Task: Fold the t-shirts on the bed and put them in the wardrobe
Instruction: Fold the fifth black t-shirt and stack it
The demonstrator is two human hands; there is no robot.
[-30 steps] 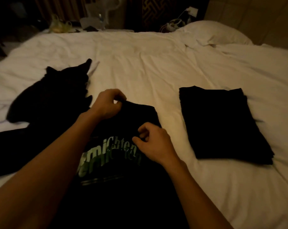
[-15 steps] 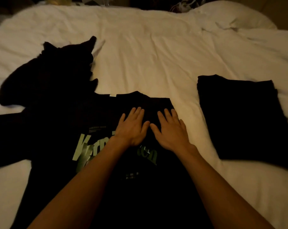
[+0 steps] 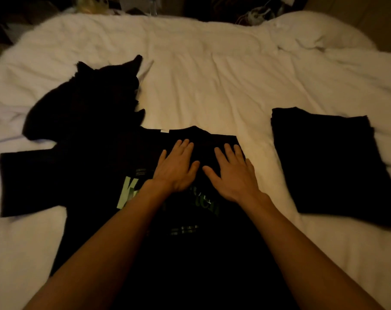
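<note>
hands press a shirt flat mid-fold: a person's left hand (image 3: pixel 176 166) and right hand (image 3: pixel 232 173) lie palm down, fingers straight and slightly spread, gripping nothing, on the chest of a black t-shirt (image 3: pixel 89 175) spread face up at the lower centre of the frame on a white bed (image 3: pixel 212 74). its sleeve (image 3: pixel 28 182) lies out flat at the left of the frame, and the opposite side looks already turned in. a folded pile of dark shirts (image 3: pixel 329 166) sits apart at the right of the frame. a crumpled dark garment (image 3: pixel 87 108) lies at the upper left, and whether it overlaps the shirt cannot be told in the dim light. the shirt is judged light, soft and limp, not fragile. it would sag and wrinkle if lifted from one point, so it is best pinched at the shoulder and the hem together. large pale green lettering (image 3: pixel 128 193) begins with "k", and the forearms cover most of the rest. the small print lines (image 3: pixel 183 230) are too faint to read, and the white neck label (image 3: pixel 164 131) shows no legible brand.
</note>
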